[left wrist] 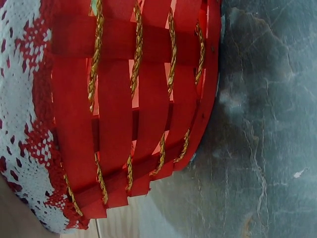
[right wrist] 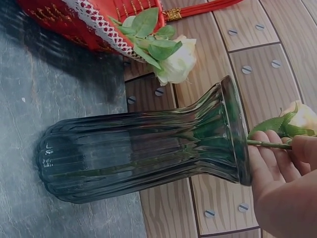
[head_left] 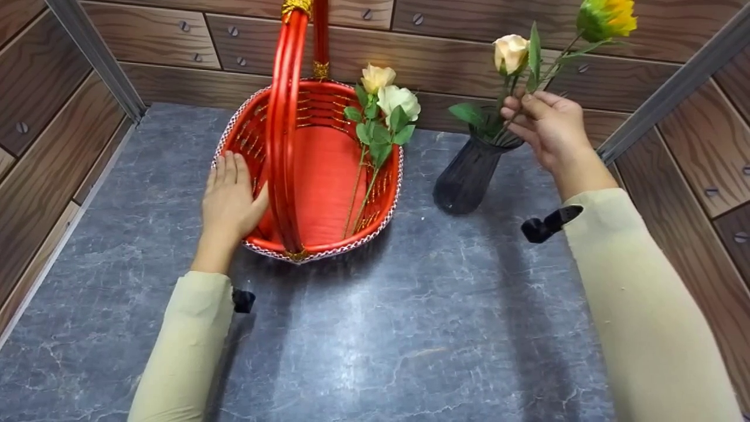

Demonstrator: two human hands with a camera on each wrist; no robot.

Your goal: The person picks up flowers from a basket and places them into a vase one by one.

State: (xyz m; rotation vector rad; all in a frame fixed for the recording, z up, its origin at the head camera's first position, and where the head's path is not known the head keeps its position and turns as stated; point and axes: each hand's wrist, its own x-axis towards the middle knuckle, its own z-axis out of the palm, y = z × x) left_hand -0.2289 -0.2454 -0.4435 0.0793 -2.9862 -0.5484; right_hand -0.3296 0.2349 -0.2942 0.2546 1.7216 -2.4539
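Observation:
My left hand (head_left: 225,196) rests with straight fingers on the left rim of a red woven basket (head_left: 322,181), thumb on the inner side. In the left wrist view the basket's wall (left wrist: 116,94) fills the left, and the hand is not shown. With thumb and fingers my right hand (head_left: 554,126) pinches the stem of a yellow sunflower (head_left: 609,20) just above a dark glass vase (head_left: 469,176). The stem's lower end is inside the vase. A peach rose (head_left: 511,54) stands in the vase beside the fingers. The right wrist view shows the pinched stem (right wrist: 270,144) at the vase's mouth.
Pale roses (head_left: 398,102) with green leaves lean in the basket's right side. A tall red handle (head_left: 287,135) arches over the basket. Wood-patterned panels (head_left: 164,35) enclose the grey marbled tabletop (head_left: 375,340) at the back and sides.

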